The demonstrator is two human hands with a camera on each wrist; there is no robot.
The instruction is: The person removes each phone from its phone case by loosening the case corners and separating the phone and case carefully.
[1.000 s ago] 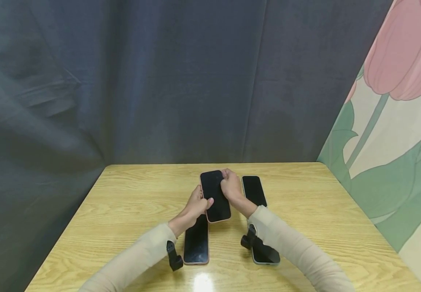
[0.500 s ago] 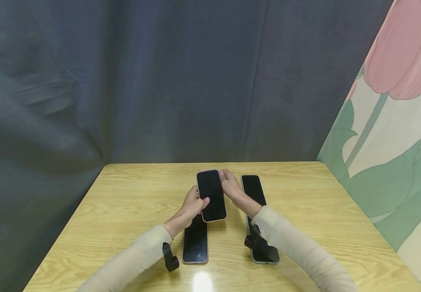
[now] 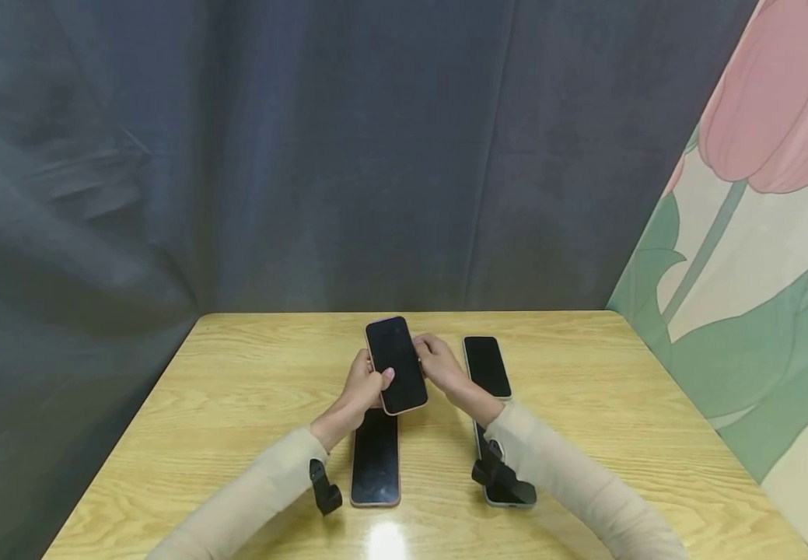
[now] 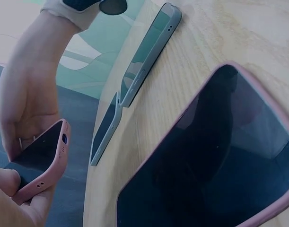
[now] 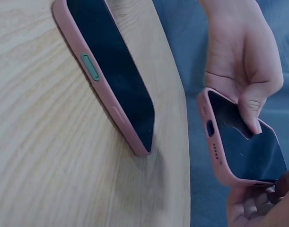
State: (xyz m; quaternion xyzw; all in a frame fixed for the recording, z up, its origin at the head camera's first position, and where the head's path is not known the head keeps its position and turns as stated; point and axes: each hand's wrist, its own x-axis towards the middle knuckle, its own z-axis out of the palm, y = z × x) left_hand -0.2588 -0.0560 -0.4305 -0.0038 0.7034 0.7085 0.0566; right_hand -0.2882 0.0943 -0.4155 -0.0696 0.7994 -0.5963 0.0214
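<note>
Two-handed handling of a phone above a desk point(image 3: 250, 389). The held phone point(image 3: 398, 365), in a pink case, is raised at the centre of the head view, screen facing up, its top leaning left. The left hand point(image 3: 362, 383) grasps its left side, thumb over the screen and fingers behind. The right hand point(image 3: 443, 365) has curled fingers at the opposite edge; whether they pinch it cannot be told. Below centre, a second pink phone point(image 3: 376, 463) lies flat. To the right lie an upper phone point(image 3: 487, 367) and a lower phone point(image 3: 508, 495), end to end, the latter partly hidden by the right wrist's camera. The step in hand appears to be work along the held phone's right edge; the next move probably calls for a steady left grasp and precise right fingertips.
</note>
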